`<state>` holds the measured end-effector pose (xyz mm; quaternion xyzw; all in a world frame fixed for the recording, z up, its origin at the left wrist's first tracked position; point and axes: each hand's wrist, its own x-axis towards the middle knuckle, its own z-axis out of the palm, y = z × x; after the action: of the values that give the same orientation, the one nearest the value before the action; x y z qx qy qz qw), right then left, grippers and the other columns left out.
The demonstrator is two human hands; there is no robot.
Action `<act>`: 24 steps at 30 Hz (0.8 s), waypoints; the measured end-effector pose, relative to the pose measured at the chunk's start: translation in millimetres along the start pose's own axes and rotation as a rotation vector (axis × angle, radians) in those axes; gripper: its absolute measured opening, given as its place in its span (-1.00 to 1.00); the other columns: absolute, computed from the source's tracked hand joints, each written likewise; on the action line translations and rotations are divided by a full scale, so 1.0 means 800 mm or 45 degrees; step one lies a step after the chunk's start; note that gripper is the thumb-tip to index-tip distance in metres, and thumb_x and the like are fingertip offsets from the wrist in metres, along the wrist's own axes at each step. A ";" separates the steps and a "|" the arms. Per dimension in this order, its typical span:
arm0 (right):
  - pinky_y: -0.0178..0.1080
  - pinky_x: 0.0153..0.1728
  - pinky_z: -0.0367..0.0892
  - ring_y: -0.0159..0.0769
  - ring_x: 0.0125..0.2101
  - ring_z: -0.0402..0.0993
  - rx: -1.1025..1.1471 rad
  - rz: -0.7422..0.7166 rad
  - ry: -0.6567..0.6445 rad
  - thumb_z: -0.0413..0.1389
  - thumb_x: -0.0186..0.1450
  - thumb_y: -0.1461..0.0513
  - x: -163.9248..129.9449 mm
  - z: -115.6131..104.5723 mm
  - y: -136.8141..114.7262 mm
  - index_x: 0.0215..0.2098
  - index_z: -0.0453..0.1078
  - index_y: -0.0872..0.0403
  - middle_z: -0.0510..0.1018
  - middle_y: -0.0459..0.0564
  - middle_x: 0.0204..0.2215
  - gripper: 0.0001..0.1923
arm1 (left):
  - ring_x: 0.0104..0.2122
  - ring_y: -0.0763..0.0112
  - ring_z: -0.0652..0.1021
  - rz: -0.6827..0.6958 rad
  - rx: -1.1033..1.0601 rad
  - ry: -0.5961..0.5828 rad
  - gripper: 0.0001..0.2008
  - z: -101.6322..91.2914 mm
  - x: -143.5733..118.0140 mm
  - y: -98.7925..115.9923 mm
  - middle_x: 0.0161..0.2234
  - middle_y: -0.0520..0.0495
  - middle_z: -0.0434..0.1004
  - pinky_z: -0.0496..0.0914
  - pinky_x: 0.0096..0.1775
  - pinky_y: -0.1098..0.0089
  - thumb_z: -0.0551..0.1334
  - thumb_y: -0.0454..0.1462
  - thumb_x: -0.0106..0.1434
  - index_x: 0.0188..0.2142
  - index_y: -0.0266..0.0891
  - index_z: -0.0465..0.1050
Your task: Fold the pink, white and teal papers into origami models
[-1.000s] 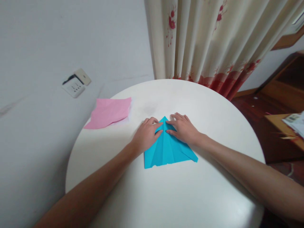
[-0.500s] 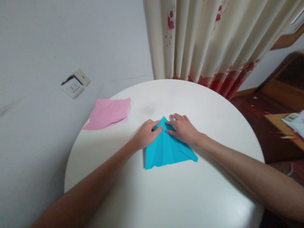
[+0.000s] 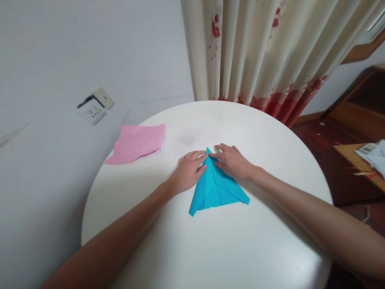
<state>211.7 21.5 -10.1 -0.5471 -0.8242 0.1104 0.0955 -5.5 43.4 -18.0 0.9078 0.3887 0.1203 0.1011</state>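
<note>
A folded sheet of blue paper (image 3: 218, 188) lies on the white table, its narrow point away from me and its wide, uneven edge towards me. Both long sides are folded inwards, with creases fanning out from the tip. My left hand (image 3: 190, 170) presses on the left folded side near the tip, fingers stretched out and thumb on the paper. Opposite it, my right hand (image 3: 231, 160) rests on the right side, fingers apart, its index fingertip close to the tip of the paper.
Pink paper (image 3: 136, 144) lies at the round table's (image 3: 168, 257) far left edge, over a whitish sheet. Behind the table hang floral curtains (image 3: 246, 52), and a wall socket (image 3: 93, 110) is on the left. Papers (image 3: 373, 158) lie on a wooden surface at the right.
The left side of the blue paper has been folded inwards, so its outline is narrower. My left hand has shifted from gripping that edge to pressing flat. The right hand has barely moved.
</note>
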 end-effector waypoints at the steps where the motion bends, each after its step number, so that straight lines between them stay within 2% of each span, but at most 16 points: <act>1: 0.28 0.23 0.03 0.08 0.33 0.06 0.005 0.008 0.004 0.02 0.42 0.17 0.000 0.000 0.000 0.31 0.25 -0.05 0.22 0.17 0.33 -0.51 | 0.30 0.12 0.22 0.014 0.028 -0.038 -0.52 0.000 -0.001 0.000 0.33 -0.10 0.21 0.14 0.26 0.05 0.00 -0.13 0.46 0.32 -0.12 0.21; 6: 0.33 0.24 -0.01 0.11 0.34 0.00 0.013 0.030 0.002 0.04 0.41 0.09 0.002 0.002 0.004 0.33 0.20 0.02 0.19 0.17 0.35 -0.45 | 0.40 0.09 -0.01 0.025 0.125 -0.188 -0.43 0.001 -0.004 0.002 0.43 -0.04 -0.09 -0.02 0.32 -0.01 -0.13 -0.04 0.49 0.42 -0.11 -0.07; 10: 0.35 0.22 0.00 0.13 0.35 -0.02 -0.001 0.018 -0.023 0.04 0.42 0.08 0.001 -0.001 0.005 0.34 0.18 -0.02 0.17 0.17 0.36 -0.45 | 0.41 0.09 -0.08 0.048 0.133 -0.238 -0.41 0.000 -0.006 0.001 0.44 -0.01 -0.16 -0.08 0.33 -0.03 -0.17 -0.01 0.49 0.43 -0.07 -0.16; 14: 0.36 0.21 0.00 0.16 0.35 -0.03 -0.002 0.007 -0.049 0.04 0.42 0.08 0.000 -0.005 0.003 0.34 0.19 -0.07 0.16 0.16 0.36 -0.46 | 0.40 0.06 -0.04 0.082 0.095 -0.211 -0.42 -0.001 -0.006 -0.003 0.43 -0.01 -0.07 -0.06 0.32 -0.06 -0.14 0.01 0.48 0.42 -0.02 -0.09; 18: 0.33 0.21 0.02 0.17 0.34 -0.01 -0.006 -0.009 -0.052 0.04 0.42 0.07 0.000 -0.006 0.003 0.33 0.21 -0.10 0.17 0.16 0.35 -0.47 | 0.38 0.03 0.04 0.118 0.059 -0.165 -0.42 -0.003 -0.005 -0.005 0.39 -0.07 0.08 0.01 0.31 -0.06 -0.06 0.01 0.46 0.39 -0.05 0.03; 24: 0.30 0.21 0.04 0.17 0.34 0.01 -0.023 -0.044 -0.049 0.03 0.42 0.07 0.000 -0.006 0.005 0.33 0.23 -0.06 0.18 0.21 0.34 -0.48 | 0.35 0.02 0.13 0.156 0.016 -0.141 -0.44 -0.007 -0.001 -0.008 0.34 -0.10 0.18 0.07 0.30 -0.02 0.02 0.03 0.43 0.34 -0.08 0.17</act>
<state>216.4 23.4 -6.2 -0.5315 -0.8361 0.1120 0.0764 -12.0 48.0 -14.9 0.9358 0.3271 0.0735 0.1093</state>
